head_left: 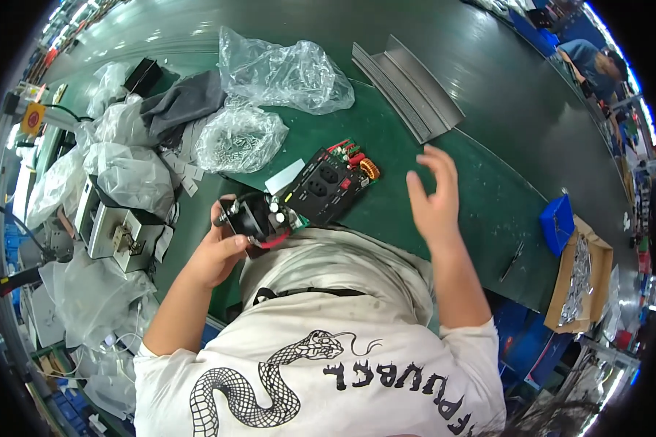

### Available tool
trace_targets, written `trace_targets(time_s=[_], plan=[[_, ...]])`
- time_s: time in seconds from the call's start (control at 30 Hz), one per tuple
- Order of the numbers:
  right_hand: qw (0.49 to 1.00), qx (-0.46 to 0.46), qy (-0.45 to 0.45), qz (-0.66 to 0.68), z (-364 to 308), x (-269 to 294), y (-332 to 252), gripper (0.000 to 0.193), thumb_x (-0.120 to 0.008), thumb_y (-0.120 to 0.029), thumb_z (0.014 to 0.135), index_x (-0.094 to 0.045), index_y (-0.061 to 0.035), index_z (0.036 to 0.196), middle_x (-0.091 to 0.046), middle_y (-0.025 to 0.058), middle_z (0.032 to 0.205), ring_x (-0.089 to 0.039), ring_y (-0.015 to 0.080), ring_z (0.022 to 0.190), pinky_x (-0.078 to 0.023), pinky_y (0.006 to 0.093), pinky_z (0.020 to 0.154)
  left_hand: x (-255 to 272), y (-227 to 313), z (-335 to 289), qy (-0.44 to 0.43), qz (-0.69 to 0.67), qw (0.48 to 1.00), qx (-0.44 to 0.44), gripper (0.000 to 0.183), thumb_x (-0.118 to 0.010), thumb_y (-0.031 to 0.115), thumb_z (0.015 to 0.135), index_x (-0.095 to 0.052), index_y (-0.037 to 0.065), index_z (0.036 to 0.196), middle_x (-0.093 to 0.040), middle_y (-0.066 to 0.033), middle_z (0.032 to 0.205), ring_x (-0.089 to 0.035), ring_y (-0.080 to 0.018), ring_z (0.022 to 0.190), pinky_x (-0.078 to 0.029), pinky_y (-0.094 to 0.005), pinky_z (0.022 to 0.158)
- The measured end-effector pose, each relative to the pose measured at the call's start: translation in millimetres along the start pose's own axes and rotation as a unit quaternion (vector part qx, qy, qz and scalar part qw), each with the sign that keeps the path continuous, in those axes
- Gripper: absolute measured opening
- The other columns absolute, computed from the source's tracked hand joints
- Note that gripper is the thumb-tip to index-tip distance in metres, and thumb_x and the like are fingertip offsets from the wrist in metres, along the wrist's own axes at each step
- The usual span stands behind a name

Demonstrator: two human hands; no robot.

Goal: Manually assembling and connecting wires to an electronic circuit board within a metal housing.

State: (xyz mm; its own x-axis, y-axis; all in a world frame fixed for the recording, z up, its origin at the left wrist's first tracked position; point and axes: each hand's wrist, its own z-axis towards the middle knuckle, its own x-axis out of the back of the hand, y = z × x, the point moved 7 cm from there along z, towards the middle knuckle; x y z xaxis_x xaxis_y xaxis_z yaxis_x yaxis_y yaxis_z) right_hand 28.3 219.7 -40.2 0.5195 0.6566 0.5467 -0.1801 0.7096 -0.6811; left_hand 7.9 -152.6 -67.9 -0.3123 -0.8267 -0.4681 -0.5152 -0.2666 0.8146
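Note:
My left hand (217,255) is closed on the edge of a black cooling fan (258,217), with a red wire curving along its lower side. To its right, and close against it, a black panel (323,185) with two round sockets and a red switch lies slanted at the bench edge. Electronic parts, including a copper-wound coil (370,169), stick out at the panel's far end. My right hand (437,200) is over the green bench, fingers apart and nothing in it. Beyond it rests a grey metal channel housing (410,89).
A clear bag of small screws (240,140) and a crumpled plastic bag (284,73) sit at the back. Bagged parts (131,175) crowd the left. A blue bin (557,224), a cardboard box (598,273) and a pen-like tool (512,261) are right; another person (594,69) works far right.

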Motion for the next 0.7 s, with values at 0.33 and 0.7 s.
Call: trace_targets(time_s=[0.33,0.7], plan=[[0.979,-0.142,-0.082,0.124,-70,-12,-12,0.04,-0.069,-0.004,0.091,-0.055,-0.0037,0.129,-0.05,0.0151,0.143,-0.052,0.0266,0.13,-0.046,0.0396,0.106,-20,-22,-9,-0.053,-0.014,0.992,0.113,0.072,-0.08,0.026,0.086,-0.03,0.016,0.138,-0.065,-0.0141,0.116,-0.067,-0.0226,0.09,-0.054,-0.0341,0.07],[0.977,-0.116,-0.043,0.173,-94,-2,2,0.035,-0.062,0.002,0.093,-0.056,-0.0044,0.127,-0.048,0.0129,0.144,-0.053,0.0195,0.124,-0.046,0.0333,0.1,-91,-73,14,-0.218,0.27,0.934,0.087,0.073,-0.07,0.031,0.097,-0.022,-0.002,0.141,-0.051,-0.0215,0.139,-0.05,-0.0287,0.132,-0.04,-0.0423,0.112]])
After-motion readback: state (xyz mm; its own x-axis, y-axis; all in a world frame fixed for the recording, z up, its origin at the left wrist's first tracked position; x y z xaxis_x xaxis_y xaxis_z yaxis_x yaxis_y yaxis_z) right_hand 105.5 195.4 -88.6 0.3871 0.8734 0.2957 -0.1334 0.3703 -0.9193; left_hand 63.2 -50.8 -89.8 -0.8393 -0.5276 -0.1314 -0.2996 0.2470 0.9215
